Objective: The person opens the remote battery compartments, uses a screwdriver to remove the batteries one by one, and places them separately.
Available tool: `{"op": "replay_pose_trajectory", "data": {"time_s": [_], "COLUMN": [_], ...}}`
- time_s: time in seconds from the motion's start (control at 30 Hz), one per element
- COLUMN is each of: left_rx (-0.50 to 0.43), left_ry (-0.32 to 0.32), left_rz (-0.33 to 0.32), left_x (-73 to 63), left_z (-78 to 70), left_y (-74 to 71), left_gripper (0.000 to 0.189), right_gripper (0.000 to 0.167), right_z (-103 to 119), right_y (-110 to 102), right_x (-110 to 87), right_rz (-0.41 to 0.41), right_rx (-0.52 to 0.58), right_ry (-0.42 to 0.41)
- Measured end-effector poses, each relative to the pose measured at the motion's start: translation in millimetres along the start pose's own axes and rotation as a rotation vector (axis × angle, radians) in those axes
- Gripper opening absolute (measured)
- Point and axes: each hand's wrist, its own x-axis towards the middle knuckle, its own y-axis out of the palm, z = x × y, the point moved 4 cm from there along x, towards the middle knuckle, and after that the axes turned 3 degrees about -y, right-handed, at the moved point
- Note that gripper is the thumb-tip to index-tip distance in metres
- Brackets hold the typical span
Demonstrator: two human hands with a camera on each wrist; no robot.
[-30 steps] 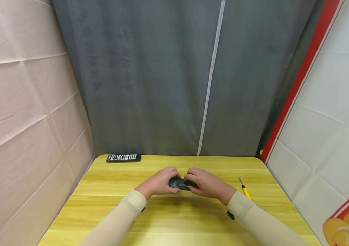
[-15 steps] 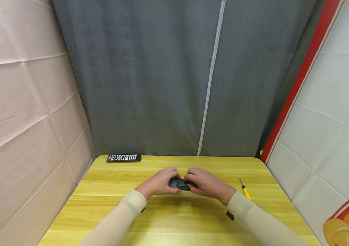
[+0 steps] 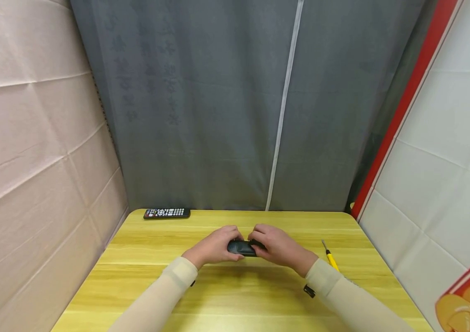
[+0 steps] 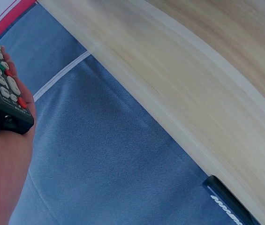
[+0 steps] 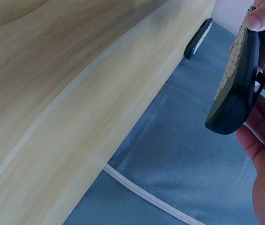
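A black remote control [image 3: 241, 248] is held between both hands above the table, its smooth back turned up in the head view. My left hand [image 3: 216, 246] grips its left end, fingers over the far edge and thumb along the near edge. At the other end, my right hand [image 3: 277, 245] pinches the small black battery cover [image 5: 261, 78], which stands out from the remote's back in the right wrist view. Pale and coloured buttons [image 4: 1, 77] face the left wrist camera. The right fingers partly hide the cover from above.
Another black remote [image 3: 167, 213] lies buttons up at the table's back left edge. A screwdriver with a yellow handle [image 3: 331, 260] lies at the right, partly behind the right sleeve. A grey curtain [image 3: 202, 115] hangs behind the wooden table [image 3: 235, 295].
My right hand has shifted very slightly, and the battery cover's angle over the remote has changed a little. The left hand and the remote look the same.
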Motion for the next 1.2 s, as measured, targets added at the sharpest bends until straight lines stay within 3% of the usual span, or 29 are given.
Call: {"op": "replay_pose_trajectory", "data": {"time_s": [0.67,1.2], "left_rx": [0.011,-0.011], "left_ry": [-0.025,-0.044], "left_rz": [0.009,0.003], "left_x": [0.1,-1.2], "left_z": [0.5,1.0], "left_y": [-3.4,-1.0], "left_gripper": [0.039,0.038], "right_gripper": [0.02,0.015], "right_z": [-18.3,-47.5], "right_y": [-11.2,-13.2], "right_x": [-6.2,-22.1], "right_rz": [-0.063,-0.056], "right_rx": [-0.085,-0.113], "right_ry": [0.159,0.398]}}
